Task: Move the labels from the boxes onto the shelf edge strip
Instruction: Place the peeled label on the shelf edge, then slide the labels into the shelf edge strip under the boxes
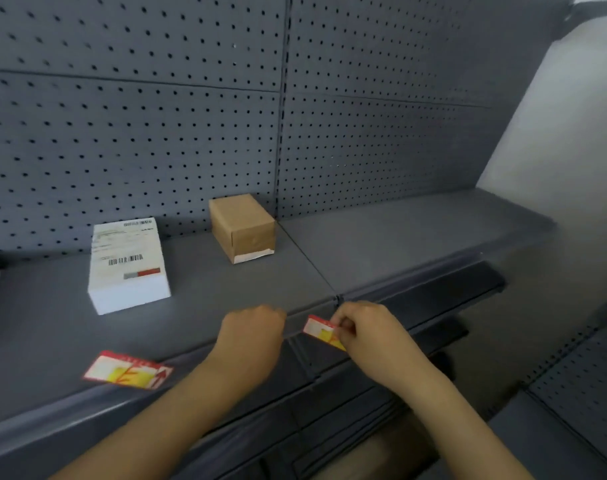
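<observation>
Grey metal shelf [381,244] backed by perforated pegboard [156,133], pale wall [572,116] right.

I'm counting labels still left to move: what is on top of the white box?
The white box carries a white printed sheet with barcodes and a red-grey bar, covering its whole top. Whether anything lies beneath that sheet cannot be seen.

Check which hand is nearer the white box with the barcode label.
Left. The left hand sits right of and in front of the white box with the barcode label; the right hand is farther right, pinching a red-and-yellow label.
</observation>
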A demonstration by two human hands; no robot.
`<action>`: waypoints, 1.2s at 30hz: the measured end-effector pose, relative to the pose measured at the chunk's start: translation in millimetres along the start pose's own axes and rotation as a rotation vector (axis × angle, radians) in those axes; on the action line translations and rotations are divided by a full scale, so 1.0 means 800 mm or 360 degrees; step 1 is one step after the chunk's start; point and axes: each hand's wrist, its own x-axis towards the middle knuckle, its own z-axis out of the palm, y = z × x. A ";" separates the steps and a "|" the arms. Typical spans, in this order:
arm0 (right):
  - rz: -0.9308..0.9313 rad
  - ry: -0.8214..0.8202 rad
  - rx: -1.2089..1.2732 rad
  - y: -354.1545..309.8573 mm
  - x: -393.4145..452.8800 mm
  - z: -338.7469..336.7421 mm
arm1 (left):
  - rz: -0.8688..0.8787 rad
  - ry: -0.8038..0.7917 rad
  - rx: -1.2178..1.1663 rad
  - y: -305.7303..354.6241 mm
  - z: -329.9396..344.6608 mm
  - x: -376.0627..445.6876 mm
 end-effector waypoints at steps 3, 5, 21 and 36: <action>-0.0060 -0.0005 0.0030 0.013 0.034 0.003 | -0.0155 -0.0069 0.0016 0.007 0.008 0.013; -0.0120 -0.0027 0.0078 0.020 0.051 0.005 | -0.0276 -0.0042 -0.0025 0.012 0.014 0.018; -0.0480 -0.0126 0.0502 0.030 0.102 0.016 | -0.0278 0.0250 -0.0081 0.043 0.047 0.016; -0.0647 -0.0040 0.0623 0.026 0.113 0.037 | -0.0331 0.0223 -0.0191 0.037 0.048 0.015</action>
